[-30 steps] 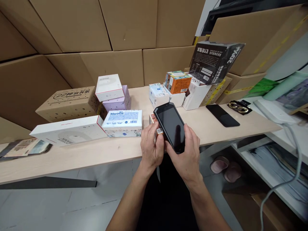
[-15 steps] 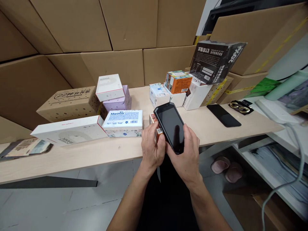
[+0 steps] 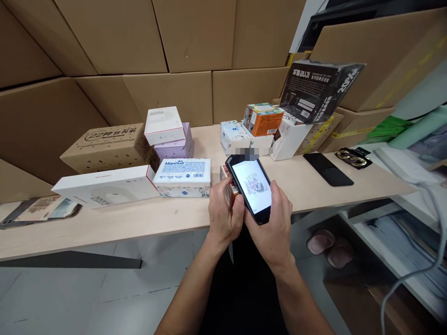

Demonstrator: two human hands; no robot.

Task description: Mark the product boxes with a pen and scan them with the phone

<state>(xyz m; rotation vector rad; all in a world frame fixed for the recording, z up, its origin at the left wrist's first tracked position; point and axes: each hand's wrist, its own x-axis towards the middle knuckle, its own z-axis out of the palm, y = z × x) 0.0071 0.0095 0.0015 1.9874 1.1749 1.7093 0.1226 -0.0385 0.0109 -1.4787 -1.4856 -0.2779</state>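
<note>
We observe the right grip (image 3: 274, 228) wrapped around a black-cased smartphone (image 3: 252, 184), whose lit screen reads 15:09; the smartphone is held at a slant near the front edge of the wooden surface (image 3: 176, 216). The left grip (image 3: 225, 216) grasps a small orange-and-white box (image 3: 225, 172), which the smartphone partly hides; we cannot tell whether this grip also touches the smartphone. To the left, we note a Manhua tissue pack (image 3: 183, 179), with a white power bank box (image 3: 108, 186) next to it. Beyond the smartphone, an orange carton (image 3: 267, 123) sits on a white pack (image 3: 262, 143), near a black carton (image 3: 314, 88). To the right, a flat black slab (image 3: 328, 169) lies on the surface.
</note>
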